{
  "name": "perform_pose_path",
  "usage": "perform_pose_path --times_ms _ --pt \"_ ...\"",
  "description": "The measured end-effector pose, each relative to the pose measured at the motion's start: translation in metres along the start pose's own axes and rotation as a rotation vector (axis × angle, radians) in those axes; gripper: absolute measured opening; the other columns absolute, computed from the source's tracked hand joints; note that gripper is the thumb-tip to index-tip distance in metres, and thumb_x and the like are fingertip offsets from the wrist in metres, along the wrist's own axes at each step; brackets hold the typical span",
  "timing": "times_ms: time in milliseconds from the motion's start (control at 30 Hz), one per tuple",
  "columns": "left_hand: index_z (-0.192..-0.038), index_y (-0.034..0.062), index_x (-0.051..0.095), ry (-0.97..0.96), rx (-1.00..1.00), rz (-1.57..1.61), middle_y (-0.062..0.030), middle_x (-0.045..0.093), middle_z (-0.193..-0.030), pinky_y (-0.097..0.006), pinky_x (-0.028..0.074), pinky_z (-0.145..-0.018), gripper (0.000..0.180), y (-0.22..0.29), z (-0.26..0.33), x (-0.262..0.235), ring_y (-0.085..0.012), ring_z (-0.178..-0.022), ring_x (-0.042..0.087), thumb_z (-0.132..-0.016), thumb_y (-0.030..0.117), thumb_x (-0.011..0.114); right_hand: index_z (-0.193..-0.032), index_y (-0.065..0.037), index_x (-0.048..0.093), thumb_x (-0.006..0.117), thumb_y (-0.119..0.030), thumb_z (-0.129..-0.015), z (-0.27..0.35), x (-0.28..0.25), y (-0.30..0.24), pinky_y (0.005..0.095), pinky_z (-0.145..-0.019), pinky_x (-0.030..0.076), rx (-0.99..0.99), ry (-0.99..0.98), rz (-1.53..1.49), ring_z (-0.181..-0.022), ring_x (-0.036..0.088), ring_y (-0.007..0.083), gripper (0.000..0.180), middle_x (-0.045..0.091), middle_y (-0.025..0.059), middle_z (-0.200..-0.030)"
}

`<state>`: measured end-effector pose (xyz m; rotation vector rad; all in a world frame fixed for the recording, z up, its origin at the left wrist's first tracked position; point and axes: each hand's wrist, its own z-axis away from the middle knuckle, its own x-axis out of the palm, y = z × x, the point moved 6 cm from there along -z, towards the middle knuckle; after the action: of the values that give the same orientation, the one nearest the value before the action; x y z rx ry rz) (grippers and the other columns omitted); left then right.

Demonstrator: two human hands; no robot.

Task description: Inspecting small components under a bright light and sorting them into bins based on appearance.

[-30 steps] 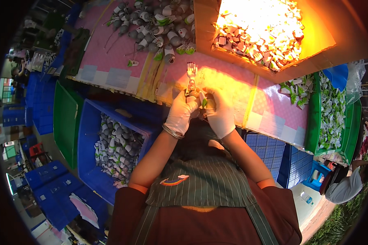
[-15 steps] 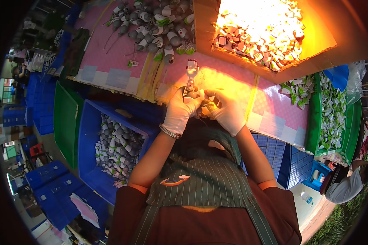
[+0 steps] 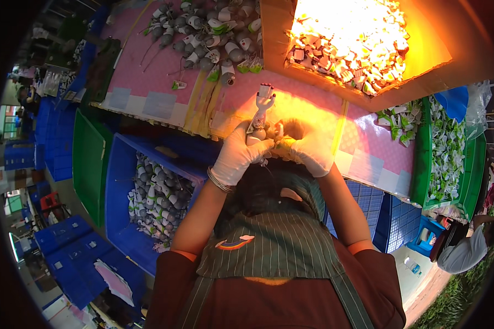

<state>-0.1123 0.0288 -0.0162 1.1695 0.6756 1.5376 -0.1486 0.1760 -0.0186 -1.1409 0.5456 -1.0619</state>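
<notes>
My left hand (image 3: pixel 235 156), in a white glove, is closed round a small white-and-grey plastic piece (image 3: pixel 264 103). The piece points away from me and ends in a forked, hand-like tip with dark red points. My right hand (image 3: pixel 315 152), gloved too, is close beside it with fingers bent inward. A yellow patch shows at the right fingertips, but glare and blur hide what they hold. Both hands are over the near edge of the pink-covered table (image 3: pixel 362 131). Beyond them lies a heap of grey-and-white rounded pieces (image 3: pixel 214 33) with green parts.
A cardboard box (image 3: pixel 428 38) of small white parts stands brightly lit at the far right. On the left, a blue bin (image 3: pixel 115 214) contains more grey-and-white pieces. A green crate (image 3: pixel 421 181) of green-and-white parts is at the right. Someone in a light top (image 3: pixel 464 252) is farther right.
The plastic piece has shifted slightly right and turned, showing its forked tip from another side. The left hand has rolled with it; the right fingers have moved and are now blurred.
</notes>
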Motion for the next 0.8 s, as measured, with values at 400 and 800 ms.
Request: perform_pose_path --times_ms 400,800 --pt "-0.119 -0.0004 0.051 0.203 0.435 -0.736 -0.0139 0.065 -0.101 -0.031 0.051 -0.080 0.043 0.009 0.000 0.012 -0.0239 -0.091 0.066 -0.077 -0.002 0.061 -0.109 0.000 0.059 0.069 -0.007 -0.083 -0.010 0.009 0.001 0.0265 -0.079 0.049 -0.177 0.029 -0.180 -0.092 0.061 0.0133 0.029 0.064 0.0072 -0.103" --pt "-0.117 0.0004 0.056 -0.064 0.334 -0.699 -0.0047 0.064 -0.082 -0.026 0.049 -0.059 0.041 0.016 0.008 0.024 -0.0105 -0.063 0.059 -0.081 0.011 0.073 -0.085 -0.004 0.052 0.071 -0.002 -0.075 0.004 0.023 -0.006 0.0268 -0.070 0.048 -0.110 -0.046 -0.401 -0.078 0.060 0.0147 0.021 0.062 0.0060 -0.084"
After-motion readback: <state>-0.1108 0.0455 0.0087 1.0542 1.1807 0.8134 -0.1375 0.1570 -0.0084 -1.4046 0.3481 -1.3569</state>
